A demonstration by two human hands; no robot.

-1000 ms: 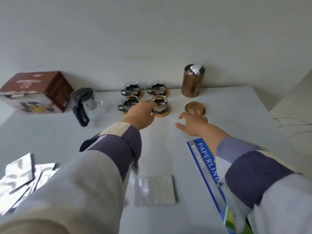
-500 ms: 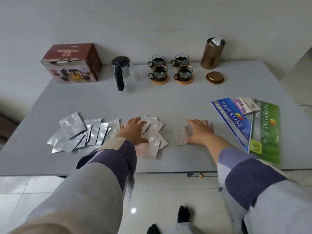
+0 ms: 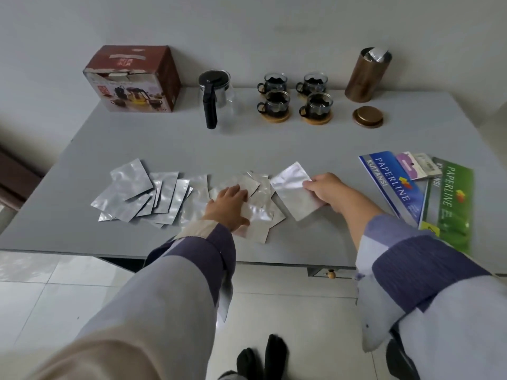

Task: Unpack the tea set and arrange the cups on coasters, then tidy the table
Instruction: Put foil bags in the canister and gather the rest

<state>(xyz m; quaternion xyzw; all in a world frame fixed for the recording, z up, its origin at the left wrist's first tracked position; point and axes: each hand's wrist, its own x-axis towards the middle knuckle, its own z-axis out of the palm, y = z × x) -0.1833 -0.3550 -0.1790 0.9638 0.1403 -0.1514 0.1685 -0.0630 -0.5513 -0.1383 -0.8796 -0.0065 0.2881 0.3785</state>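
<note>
Several glass cups [image 3: 274, 101] stand on round wooden coasters [image 3: 316, 119] at the back of the grey table [image 3: 274, 144], beside a glass teapot [image 3: 216, 98] with a black lid and handle. Several silver foil pouches [image 3: 131, 193] lie scattered along the table's front. My left hand [image 3: 229, 207] rests flat on the middle pouches with straight fingers. My right hand [image 3: 325, 187] pinches one foil pouch [image 3: 293, 193] by its right edge, lifted slightly off the table.
The brown tea set box [image 3: 134, 78] stands at the back left. A copper canister [image 3: 367, 75] stands at the back right, its lid [image 3: 367, 116] lying in front. Blue and green Paperline booklets [image 3: 395, 182] lie at the right. A drawer knob [image 3: 331, 274] shows under the table edge.
Both hands came back from the cups to the foil pouches at the front. My right hand has picked up one pouch; my left hand stays on the middle pile.
</note>
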